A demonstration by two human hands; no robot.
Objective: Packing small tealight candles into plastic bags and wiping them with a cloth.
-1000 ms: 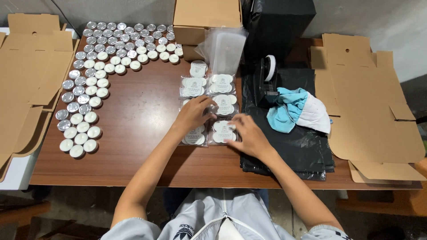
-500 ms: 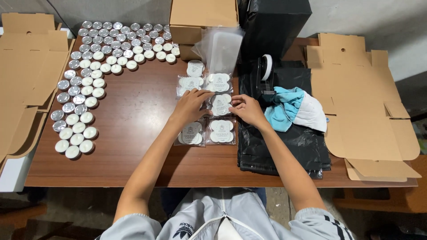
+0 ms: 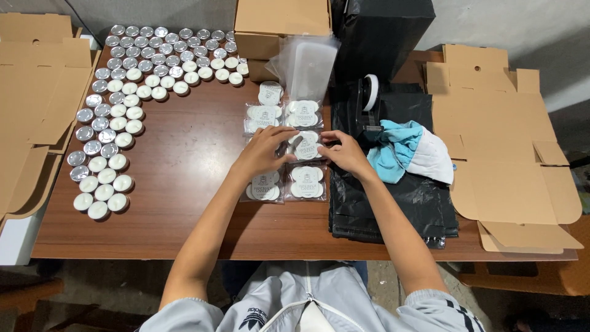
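Head view: I am pinching a clear candle packet (image 3: 305, 146) with my left grip (image 3: 265, 151) and right grip (image 3: 345, 152), fingers closing on its edges above the surface (image 3: 184, 160).

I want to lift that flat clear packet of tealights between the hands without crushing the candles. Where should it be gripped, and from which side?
Probably by its thin plastic side edges, coming from left and right, as the left hand and right hand sit now. The packet lies flat on the table, with other packets close above and below, so only its sides look free.
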